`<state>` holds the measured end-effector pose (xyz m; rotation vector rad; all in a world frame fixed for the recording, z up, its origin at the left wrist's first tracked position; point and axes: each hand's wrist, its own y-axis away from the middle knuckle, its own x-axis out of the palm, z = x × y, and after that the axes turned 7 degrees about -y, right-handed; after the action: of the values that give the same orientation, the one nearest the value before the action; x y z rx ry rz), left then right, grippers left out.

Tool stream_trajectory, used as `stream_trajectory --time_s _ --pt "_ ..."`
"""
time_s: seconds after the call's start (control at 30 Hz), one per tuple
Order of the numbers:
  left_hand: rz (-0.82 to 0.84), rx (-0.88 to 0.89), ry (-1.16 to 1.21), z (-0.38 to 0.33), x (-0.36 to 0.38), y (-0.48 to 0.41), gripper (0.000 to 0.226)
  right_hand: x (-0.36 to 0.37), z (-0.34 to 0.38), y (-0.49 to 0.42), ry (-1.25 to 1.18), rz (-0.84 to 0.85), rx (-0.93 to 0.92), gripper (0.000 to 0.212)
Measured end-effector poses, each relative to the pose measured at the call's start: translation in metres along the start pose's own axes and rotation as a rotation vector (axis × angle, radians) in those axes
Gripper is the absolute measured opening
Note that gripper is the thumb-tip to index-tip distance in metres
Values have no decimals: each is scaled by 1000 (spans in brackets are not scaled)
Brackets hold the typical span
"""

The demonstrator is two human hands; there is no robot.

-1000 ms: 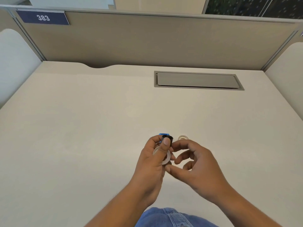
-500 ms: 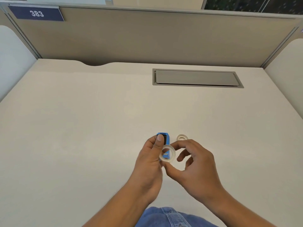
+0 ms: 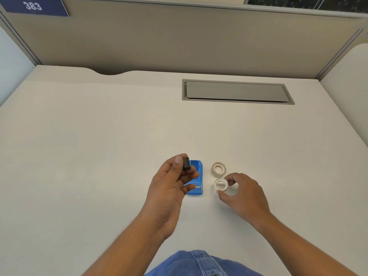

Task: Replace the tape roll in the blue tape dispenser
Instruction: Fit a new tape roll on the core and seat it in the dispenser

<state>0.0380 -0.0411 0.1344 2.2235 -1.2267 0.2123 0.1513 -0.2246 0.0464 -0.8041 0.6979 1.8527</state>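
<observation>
Blue tape dispenser [image 3: 196, 180] sitting flat on the table [image 3: 99, 146], open side up, partly tucked behind the left hand [image 3: 169, 188]. Left grip pinched closed on the black core spindle [image 3: 186, 163], thumb on top and fingers under, held up just above the dispenser's far end. Right hand [image 3: 242, 193] curled loosely around a tape roll [image 3: 220, 184], thumb and fingertips on its rim; can't quite tell whether lifted or resting on the table. Second roll [image 3: 218, 168] lying flat just beyond it, nearly touching. Can't tell which one is the fresh roll, both pale and see-through-ish.

Looks like the swap stage: spindle out, roll off, new one not yet on. Tips for doing it clean:
- Pick the fuller roll, worth a quick check before threading.
- Line the roll's hole square to the spindle and push straight, no twisting at an angle.
- Mind unwind direction, so the sticky side faces down toward the cutter.
- Drop the spindle ends evenly into the dispenser's slots, or jams likely.
- Keep the loose end of tape free, easy to lose on clear tape.

Readable writing: "383" in white on a dark blue plate [image 3: 34, 6] up on the partition, top left. No brand visible on dispenser or rolls.
</observation>
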Motion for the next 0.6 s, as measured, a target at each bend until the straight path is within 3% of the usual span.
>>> stream_trajectory --time_s 0.17,0.3,0.5,0.6 --pt "-9 -50 8 0 -2 0 39 7 -13 -8 7 30 52 28" --pt "5 -58 27 1 -5 -1 48 7 -15 -7 -42 44 79 44" --pt "-10 -34 4 6 -7 -1 29 0 0 -22 -84 -32 4 27" --pt "-57 12 -29 6 -6 -1 27 -3 10 -38 -53 34 -12 30"
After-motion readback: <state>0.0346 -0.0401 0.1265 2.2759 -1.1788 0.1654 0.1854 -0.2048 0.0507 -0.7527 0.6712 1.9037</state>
